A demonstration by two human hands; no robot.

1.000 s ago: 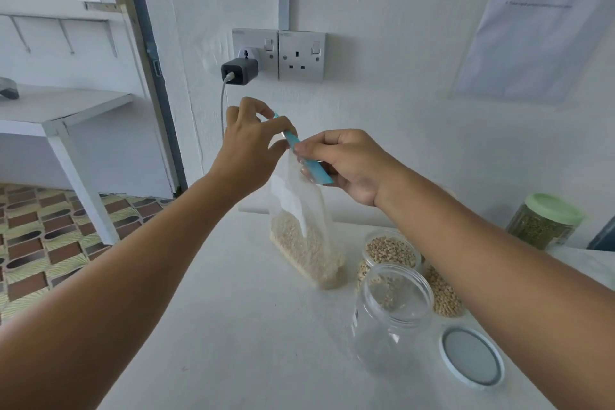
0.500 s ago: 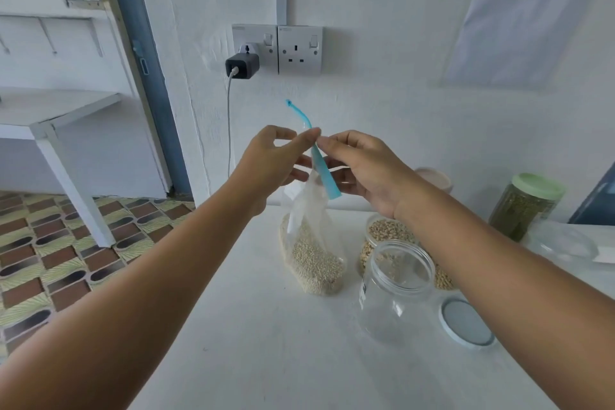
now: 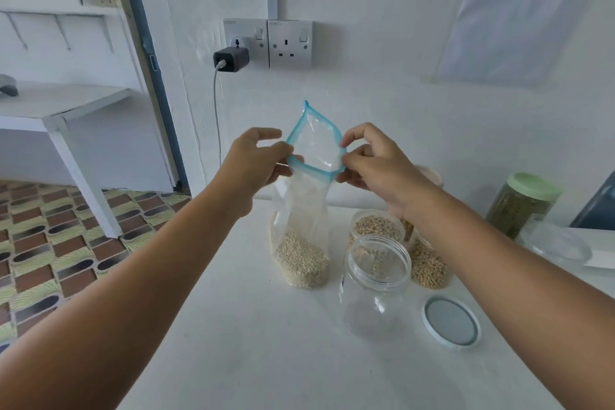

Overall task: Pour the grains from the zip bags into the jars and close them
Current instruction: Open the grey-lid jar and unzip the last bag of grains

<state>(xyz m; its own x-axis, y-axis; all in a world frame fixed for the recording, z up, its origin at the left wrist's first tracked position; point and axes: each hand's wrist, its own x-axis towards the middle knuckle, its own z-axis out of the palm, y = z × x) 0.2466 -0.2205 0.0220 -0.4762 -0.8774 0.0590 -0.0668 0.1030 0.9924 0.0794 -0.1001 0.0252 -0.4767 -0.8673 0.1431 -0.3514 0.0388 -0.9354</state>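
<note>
A clear zip bag [image 3: 301,210] with a blue zip strip stands on the white table [image 3: 233,326], pale small grains filling its bottom. Its mouth is pulled wide open. My left hand [image 3: 256,163] pinches the left side of the blue rim, and my right hand [image 3: 376,163] pinches the right side. An empty clear jar [image 3: 376,286] stands open just right of the bag. Its white-rimmed lid [image 3: 451,321] lies flat on the table to the right.
Behind the empty jar stand an open jar of beige grains [image 3: 377,228] and another grain container [image 3: 429,266] partly hidden by my right arm. A green-lidded jar [image 3: 522,203] and a clear lid [image 3: 555,241] sit at the right. A charger cable [image 3: 217,116] hangs down the wall.
The bag's zip strip was shut and pinched between both hands; now my hands have drawn apart and the mouth is spread open. The bag's bottom rests on the table.
</note>
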